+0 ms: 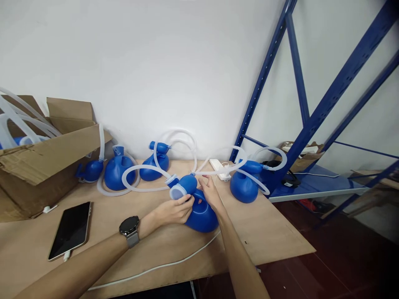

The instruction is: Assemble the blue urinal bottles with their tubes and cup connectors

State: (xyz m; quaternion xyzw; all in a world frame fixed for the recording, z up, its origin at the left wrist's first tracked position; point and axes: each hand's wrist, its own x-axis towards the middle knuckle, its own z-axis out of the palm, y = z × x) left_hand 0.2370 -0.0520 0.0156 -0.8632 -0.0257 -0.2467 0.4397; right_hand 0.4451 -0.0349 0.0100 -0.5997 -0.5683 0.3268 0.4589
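Note:
A blue plastic bottle (202, 218) with a wide neck and a clear hose lies on the wooden table (268, 232) in front of me. My left hand (174, 209), with a watch on its wrist, is closed round the bottle's neck (184, 187) just below the white cap. My right hand (210, 193) rests on the bottle's handle side, fingers curled over it and touching the clear hose (146, 169) near the neck.
Several more blue bottles (118, 172) with clear hoses stand along the wall. An open cardboard box (40, 160) with hoses is at the left. A black phone (71, 229) on a white cable lies near the front. A blue metal rack (299, 141) stands at the right.

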